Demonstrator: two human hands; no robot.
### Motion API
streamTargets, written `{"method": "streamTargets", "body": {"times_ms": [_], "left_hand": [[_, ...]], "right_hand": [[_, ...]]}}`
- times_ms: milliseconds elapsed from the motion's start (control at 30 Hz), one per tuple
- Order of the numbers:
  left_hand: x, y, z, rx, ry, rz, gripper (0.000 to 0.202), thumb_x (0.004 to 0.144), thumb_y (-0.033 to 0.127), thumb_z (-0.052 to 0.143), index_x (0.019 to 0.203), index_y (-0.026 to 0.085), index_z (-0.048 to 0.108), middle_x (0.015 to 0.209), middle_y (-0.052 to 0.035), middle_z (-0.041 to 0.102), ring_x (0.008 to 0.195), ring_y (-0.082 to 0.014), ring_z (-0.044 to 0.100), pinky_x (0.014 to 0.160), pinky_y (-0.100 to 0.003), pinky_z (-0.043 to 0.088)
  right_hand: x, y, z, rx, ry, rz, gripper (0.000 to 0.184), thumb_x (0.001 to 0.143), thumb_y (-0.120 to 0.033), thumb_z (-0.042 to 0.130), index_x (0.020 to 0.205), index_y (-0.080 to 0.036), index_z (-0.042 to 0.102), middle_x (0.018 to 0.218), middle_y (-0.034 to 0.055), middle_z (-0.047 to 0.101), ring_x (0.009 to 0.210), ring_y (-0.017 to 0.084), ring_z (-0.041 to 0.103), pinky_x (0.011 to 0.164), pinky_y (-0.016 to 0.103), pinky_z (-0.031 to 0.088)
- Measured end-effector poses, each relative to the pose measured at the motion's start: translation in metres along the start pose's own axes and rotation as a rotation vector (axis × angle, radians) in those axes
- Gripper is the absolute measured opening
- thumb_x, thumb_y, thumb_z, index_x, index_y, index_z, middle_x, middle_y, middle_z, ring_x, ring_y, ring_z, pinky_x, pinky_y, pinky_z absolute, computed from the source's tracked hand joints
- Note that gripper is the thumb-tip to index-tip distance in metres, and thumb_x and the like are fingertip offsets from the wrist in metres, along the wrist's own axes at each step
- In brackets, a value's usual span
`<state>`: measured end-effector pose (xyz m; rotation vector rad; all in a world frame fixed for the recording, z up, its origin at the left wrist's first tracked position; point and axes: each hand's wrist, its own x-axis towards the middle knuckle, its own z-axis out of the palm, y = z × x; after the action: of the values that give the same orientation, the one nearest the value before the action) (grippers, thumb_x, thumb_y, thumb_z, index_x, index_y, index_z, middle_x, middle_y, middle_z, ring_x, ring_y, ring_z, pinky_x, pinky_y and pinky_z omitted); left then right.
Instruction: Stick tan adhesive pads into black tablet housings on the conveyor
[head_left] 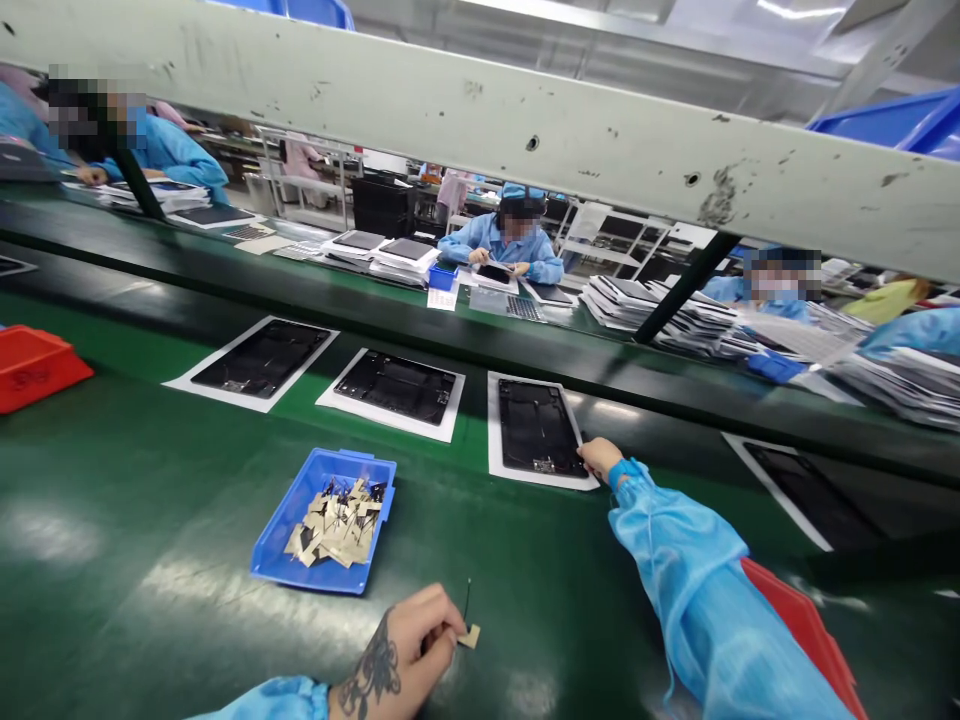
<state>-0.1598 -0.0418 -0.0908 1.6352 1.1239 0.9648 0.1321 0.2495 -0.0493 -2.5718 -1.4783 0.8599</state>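
Observation:
My left hand (pixel 420 645) is closed in a pinch on a small tan piece with a thin black wire (pixel 470 636), low over the green table. Farther off, my right hand (pixel 600 458) pinches the right edge of a black tablet housing (pixel 531 425) lying on a white sheet (pixel 495 455); whether the sheet is in its fingers too, I cannot tell. Left of that lie two more black tablet housings, a middle one (pixel 397 387) and a left one (pixel 259 358), each on white paper. A blue bin (pixel 270 560) holds a heap of similar tan pieces with black wires.
A red bin (pixel 37 365) stands at far left, and another red bin (pixel 806 625) is partly behind my right sleeve. Another housing (pixel 817 490) lies at right. A pale beam (pixel 450 110) crosses overhead. Beyond the raised ledge, co-workers in blue sit by paper stacks (pixel 622 300).

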Motion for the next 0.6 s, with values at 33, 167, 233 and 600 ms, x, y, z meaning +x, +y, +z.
{"method": "streamTargets", "body": {"times_ms": [33,167,233,600], "left_hand": [[0.000,0.000,0.000,-0.002,-0.002,-0.007,0.017,0.086,0.015,0.043,0.078,0.016,0.058,0.075,-0.0031,0.053,0.065,-0.0117,0.049,0.060,-0.020,0.035],[0.000,0.000,0.000,-0.016,-0.004,-0.020,0.018,0.087,0.015,0.043,0.080,0.015,0.059,0.075,-0.0037,0.054,0.065,-0.0124,0.049,0.059,-0.021,0.034],[0.001,-0.002,0.001,-0.022,0.004,-0.019,0.018,0.087,0.015,0.043,0.080,0.015,0.060,0.075,-0.0041,0.054,0.066,-0.0128,0.049,0.059,-0.021,0.035],[-0.005,-0.001,0.000,-0.029,0.079,0.083,0.019,0.090,0.019,0.045,0.079,0.016,0.060,0.073,-0.0041,0.055,0.068,-0.0140,0.052,0.063,-0.023,0.036]], "right_hand": [[-0.004,0.000,-0.004,0.047,-0.020,0.006,0.027,0.093,-0.032,0.057,0.112,-0.012,0.058,0.106,0.0084,0.060,0.087,0.018,0.062,0.074,0.034,0.054],[-0.025,-0.002,-0.019,0.254,-0.125,0.022,0.024,0.094,-0.031,0.056,0.109,-0.012,0.058,0.098,0.0055,0.061,0.076,0.014,0.061,0.064,0.028,0.054],[-0.038,-0.003,-0.024,0.361,-0.192,0.024,0.021,0.095,-0.030,0.055,0.104,-0.012,0.058,0.087,0.0023,0.060,0.064,0.010,0.058,0.054,0.022,0.050],[-0.190,0.083,0.010,0.817,-0.441,0.008,0.032,0.086,-0.025,0.054,0.061,-0.019,0.035,0.045,-0.0111,0.024,0.035,0.002,0.014,0.032,0.012,0.012]]}}
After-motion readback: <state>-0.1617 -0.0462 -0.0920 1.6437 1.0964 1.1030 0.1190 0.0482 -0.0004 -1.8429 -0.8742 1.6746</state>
